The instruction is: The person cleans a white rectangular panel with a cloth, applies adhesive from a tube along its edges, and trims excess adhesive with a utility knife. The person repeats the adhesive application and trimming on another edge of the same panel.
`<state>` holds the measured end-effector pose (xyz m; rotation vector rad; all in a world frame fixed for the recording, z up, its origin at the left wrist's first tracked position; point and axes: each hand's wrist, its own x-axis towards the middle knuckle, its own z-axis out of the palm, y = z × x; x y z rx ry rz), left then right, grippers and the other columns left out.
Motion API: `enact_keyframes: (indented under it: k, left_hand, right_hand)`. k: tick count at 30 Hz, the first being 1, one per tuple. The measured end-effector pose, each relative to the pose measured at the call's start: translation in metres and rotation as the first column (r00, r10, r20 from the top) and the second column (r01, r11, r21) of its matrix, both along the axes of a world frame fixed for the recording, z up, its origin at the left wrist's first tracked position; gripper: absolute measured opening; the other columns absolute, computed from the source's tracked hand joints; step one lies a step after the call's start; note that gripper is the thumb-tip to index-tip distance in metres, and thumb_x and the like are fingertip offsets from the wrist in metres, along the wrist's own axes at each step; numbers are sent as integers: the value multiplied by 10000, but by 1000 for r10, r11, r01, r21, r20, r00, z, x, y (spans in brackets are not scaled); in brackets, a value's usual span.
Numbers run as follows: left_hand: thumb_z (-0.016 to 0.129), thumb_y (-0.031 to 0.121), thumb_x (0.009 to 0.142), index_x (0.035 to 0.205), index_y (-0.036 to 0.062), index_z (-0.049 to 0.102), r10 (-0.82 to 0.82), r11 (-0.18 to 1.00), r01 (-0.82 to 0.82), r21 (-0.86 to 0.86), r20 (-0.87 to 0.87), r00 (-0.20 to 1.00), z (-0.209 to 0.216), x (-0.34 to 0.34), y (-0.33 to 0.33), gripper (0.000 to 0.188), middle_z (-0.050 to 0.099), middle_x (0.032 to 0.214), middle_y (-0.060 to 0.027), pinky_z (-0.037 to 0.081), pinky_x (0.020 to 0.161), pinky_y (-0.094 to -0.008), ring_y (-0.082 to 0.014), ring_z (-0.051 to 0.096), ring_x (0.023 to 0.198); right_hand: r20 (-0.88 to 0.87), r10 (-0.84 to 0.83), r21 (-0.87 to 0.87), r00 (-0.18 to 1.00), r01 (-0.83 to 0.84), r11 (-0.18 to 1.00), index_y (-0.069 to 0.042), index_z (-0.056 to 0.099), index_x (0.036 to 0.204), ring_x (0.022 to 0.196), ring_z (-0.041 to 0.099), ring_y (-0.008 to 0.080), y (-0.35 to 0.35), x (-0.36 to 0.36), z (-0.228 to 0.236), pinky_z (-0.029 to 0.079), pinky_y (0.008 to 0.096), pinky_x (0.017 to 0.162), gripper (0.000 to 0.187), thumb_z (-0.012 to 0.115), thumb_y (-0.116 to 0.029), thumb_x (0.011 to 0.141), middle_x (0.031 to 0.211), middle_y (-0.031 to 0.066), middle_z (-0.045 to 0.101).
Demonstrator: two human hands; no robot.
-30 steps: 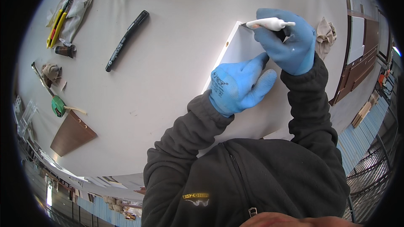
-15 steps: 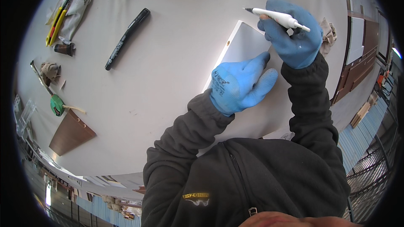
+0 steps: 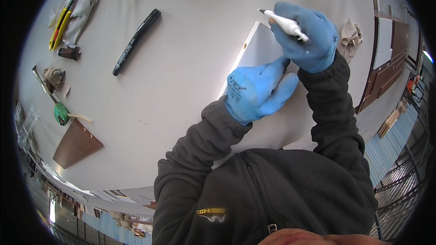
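A white panel (image 3: pixel 268 47) with a small hole in its left edge lies on the table in front of me. My left hand (image 3: pixel 256 91), in a blue glove, rests over its near part, fingers stretched out and thumb apart. The near end of the panel is hidden beneath that hand. Above the panel's far right part, my right hand (image 3: pixel 311 36), also gloved in blue, is closed around a white pen (image 3: pixel 287 25) with a dark pointed tip. The tip points to the far left, just past the panel's far corner.
On the table (image 3: pixel 181 109) lie a black marker (image 3: pixel 136 41), yellow-handled tools (image 3: pixel 60 31), a green tape measure (image 3: pixel 61 113) and a brown plate (image 3: pixel 78 143). A crumpled cloth (image 3: pixel 350 38) sits right of my right hand. Brown boards (image 3: pixel 386 72) stand farther right.
My right hand has moved left with the white pen, bringing it closer over the panel. The left hand and panel have hardly moved.
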<state>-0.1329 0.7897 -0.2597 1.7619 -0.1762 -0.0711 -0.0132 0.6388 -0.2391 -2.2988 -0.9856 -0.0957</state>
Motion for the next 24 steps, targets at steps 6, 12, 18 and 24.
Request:
enact_keyframes:
  k: [6, 12, 18, 24]
  left_hand:
    - [686, 262, 993, 1166, -30, 705, 10, 1000, -9, -18, 40, 999, -3, 1, -1, 340, 724, 780, -151, 562, 584, -389, -312, 717, 655]
    - [640, 267, 1038, 1196, -20, 716, 7, 1000, -7, -8, -5, 1000, 0, -1, 0, 336, 743, 873, -140, 590, 680, -356, -305, 745, 739]
    - [645, 251, 1034, 1184, -23, 712, 3, 1000, -3, -5, 5, 1000, 1, 1, 0, 320, 750, 890, -140, 593, 701, -352, -302, 747, 758]
    - [640, 241, 1033, 1177, -24, 723, -3, 1000, 3, -1, -13, 1000, 4, 1, 0, 313, 747, 885, -143, 594, 719, -356, -304, 748, 776]
  right_hand:
    - [-145, -140, 155, 979, 163, 974, -31, 749, 1029, 635, 686, 186, -11, -9, 2, 532, 293, 556, 163, 800, -75, 880, 810, 64, 735]
    - [-368, -245, 244, 897, 347, 906, 40, 723, 1010, 671, 706, 133, -13, -23, 10, 544, 248, 563, 155, 800, -19, 889, 832, 100, 751]
    - [-770, -290, 269, 569, 701, 661, 54, 730, 1042, 749, 742, 138, -8, -38, 21, 578, 238, 569, 143, 756, -63, 963, 866, 113, 761]
    - [-745, -287, 209, 602, 619, 757, 38, 742, 1027, 747, 744, 145, -5, -33, 23, 580, 239, 579, 119, 764, -49, 948, 887, 100, 760]
